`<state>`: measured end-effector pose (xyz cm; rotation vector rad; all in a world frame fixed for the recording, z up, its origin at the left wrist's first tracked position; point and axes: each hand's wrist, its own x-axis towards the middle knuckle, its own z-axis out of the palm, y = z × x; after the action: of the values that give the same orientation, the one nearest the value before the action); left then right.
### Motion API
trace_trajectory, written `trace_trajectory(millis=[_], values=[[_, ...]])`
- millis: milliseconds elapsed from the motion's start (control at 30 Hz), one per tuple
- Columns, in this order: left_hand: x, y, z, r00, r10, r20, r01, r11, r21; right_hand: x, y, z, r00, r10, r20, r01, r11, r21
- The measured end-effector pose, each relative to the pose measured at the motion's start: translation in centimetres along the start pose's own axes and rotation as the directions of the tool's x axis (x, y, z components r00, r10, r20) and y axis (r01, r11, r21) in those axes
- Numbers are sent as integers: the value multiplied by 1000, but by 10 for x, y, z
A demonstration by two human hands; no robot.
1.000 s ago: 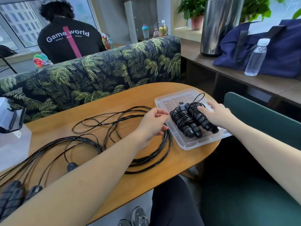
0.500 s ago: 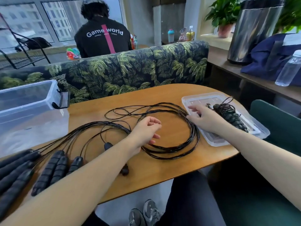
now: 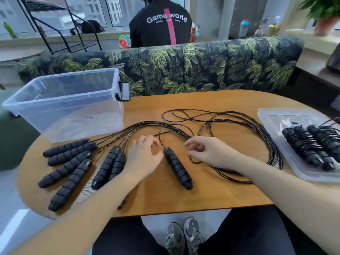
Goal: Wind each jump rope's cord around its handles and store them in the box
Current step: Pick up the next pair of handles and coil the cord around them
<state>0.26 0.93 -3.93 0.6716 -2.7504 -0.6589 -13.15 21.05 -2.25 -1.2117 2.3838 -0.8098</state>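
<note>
Both bare forearms reach forward from the lower corners, converging toward the middle. The left hand (image 3: 142, 159) lies palm down, wrist low, its fingers (image 3: 147, 142) loosely spread and gently bent, the thumb angled out toward the other hand. The right hand (image 3: 207, 153) sits a little apart from it, palm down too, with its fingers (image 3: 193, 144) curled inward and the thumb tucked beneath them. Neither hand visibly grips anything. The person's legs and shoes show below.
</note>
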Motion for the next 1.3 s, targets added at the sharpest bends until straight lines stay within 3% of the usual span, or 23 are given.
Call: trace_trajectory(millis=[200,333,500,600,700,767,867,933,1033,1167,1300], values=[[-19,-46,-16,1000,-9,28,1,963,271,29,-26,40,999,-35,-39,36,999,34],[-25,-51,-19,995,-5,104,-36,920,390,41,-34,55,995,51,-87,-54,998,-28],[-19,-45,-22,991,3,136,-63,896,440,44,-27,62,986,167,-10,-167,972,-166],[-13,-43,-25,993,-20,113,-16,952,307,40,-24,68,989,144,-27,-146,983,-109],[-8,-34,-25,988,-125,88,135,984,-115,37,-27,79,993,92,-73,-77,980,186],[-6,-25,-21,969,-217,121,248,866,-434,37,-33,86,987,52,-150,7,929,369],[-7,-14,-10,909,-368,196,369,491,-789,37,-40,97,969,47,-242,95,835,542],[-13,-9,-4,867,-409,285,415,276,-867,35,-43,105,957,71,-283,113,804,584],[-22,-3,2,861,-355,364,414,71,-908,33,-42,113,941,124,-314,98,789,606],[-29,-3,3,852,-218,476,499,66,-864,31,-37,113,916,111,-384,136,817,560],[-41,-11,-1,876,-97,473,482,101,-871,31,-34,117,895,0,-447,209,883,420]])
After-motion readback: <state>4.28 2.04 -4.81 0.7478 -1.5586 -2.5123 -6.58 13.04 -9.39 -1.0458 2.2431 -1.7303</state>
